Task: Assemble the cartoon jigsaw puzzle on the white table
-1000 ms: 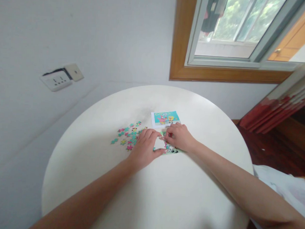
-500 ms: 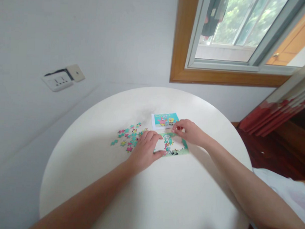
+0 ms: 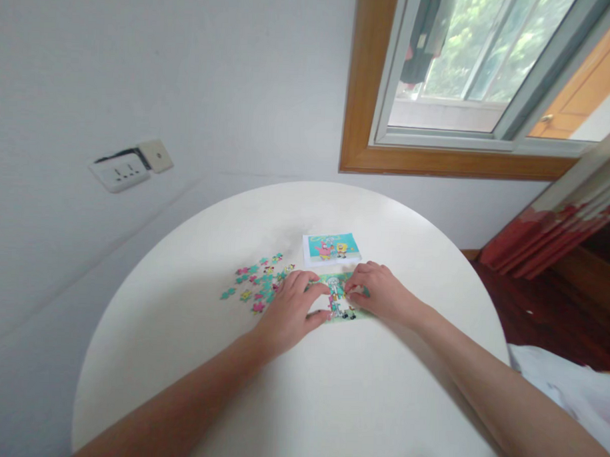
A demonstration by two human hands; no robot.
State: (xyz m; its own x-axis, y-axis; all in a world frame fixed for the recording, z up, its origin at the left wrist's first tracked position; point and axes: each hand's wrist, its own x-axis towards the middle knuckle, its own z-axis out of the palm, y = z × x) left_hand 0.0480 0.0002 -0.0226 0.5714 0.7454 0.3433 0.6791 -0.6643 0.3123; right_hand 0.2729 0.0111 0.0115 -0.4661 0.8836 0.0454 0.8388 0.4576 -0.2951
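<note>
A partly assembled jigsaw puzzle point(image 3: 335, 306) with a cartoon picture lies on the white table, its border and a middle strip filled. My left hand point(image 3: 293, 307) rests over its left side, thumb and forefinger spread apart, holding nothing. Over the puzzle's right half, my right hand point(image 3: 375, 291) has its thumb and fingertips pinched together on a small puzzle piece, mostly hidden by the fingers. Loose puzzle pieces point(image 3: 258, 307) in teal, pink and yellow lie scattered left of my left hand. Just beyond the puzzle is a printed reference picture point(image 3: 333, 248) showing cartoon figures.
The round white table point(image 3: 299, 401) stands against a pale wall with a socket point(image 3: 121, 171). A wood-framed window point(image 3: 452, 160) is behind it, and a red and cream curtain point(image 3: 540, 227) hangs at the right. White cloth point(image 3: 564, 387) shows beside the table's right edge.
My right hand has moved from the puzzle's upper edge, near the reference picture, down toward the puzzle's middle right. The left hand stays by the puzzle's left side. The view has tilted slightly.
</note>
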